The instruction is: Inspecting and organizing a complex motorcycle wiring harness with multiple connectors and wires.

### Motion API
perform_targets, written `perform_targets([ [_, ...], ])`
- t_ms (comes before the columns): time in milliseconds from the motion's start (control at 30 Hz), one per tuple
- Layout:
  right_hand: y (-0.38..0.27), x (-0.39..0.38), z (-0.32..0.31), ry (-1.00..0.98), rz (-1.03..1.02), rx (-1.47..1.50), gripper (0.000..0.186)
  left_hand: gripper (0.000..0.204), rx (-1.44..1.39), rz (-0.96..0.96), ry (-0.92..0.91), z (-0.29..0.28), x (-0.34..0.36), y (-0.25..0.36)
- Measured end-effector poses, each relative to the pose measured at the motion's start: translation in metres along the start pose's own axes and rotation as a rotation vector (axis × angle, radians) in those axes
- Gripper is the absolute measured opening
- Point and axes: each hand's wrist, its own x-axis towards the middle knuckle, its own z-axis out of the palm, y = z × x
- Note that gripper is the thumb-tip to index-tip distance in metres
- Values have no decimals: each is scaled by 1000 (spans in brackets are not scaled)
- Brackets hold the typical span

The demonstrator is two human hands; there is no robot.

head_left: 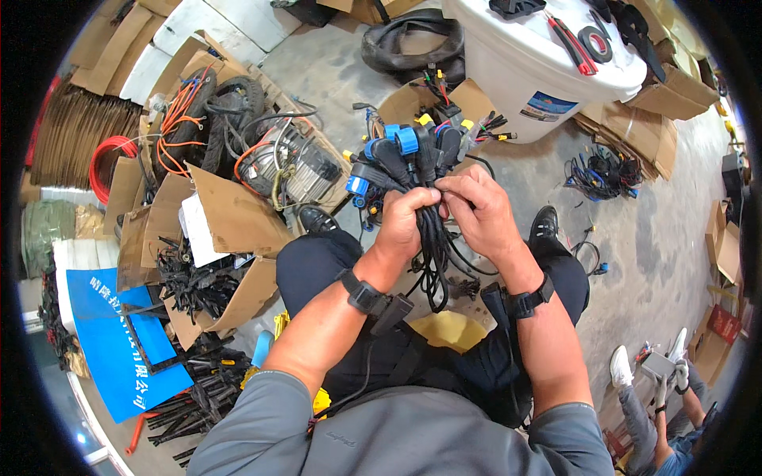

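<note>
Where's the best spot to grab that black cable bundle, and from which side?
Probably the gathered black stems of the cable bundle, just below the blue and yellow connectors, coming from either side. There the cables run together; above they fan out, below they hang in loose loops.

A grey concrete floor (635, 230) carries everything. On it lie open cardboard boxes (230, 214) of black parts and orange wire, a blue sheet (111, 333), a white drum (532, 71), a black tyre (409, 40), flattened cardboard (643, 131) and a loose tangle of cables (603, 174).
</note>
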Motion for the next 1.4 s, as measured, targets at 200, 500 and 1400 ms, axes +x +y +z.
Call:
perform_targets([
  [200,-10,-6,11,40,285,216,19,19,25,85,-10,7,0,2],
  [500,-7,-6,-4,-112,68,113,13,13,133,163,16,-5,1,24],
  [1400,50,-31,-15,-514,181,-410,15,41,-50,263,-197,-59,-57,113],
])
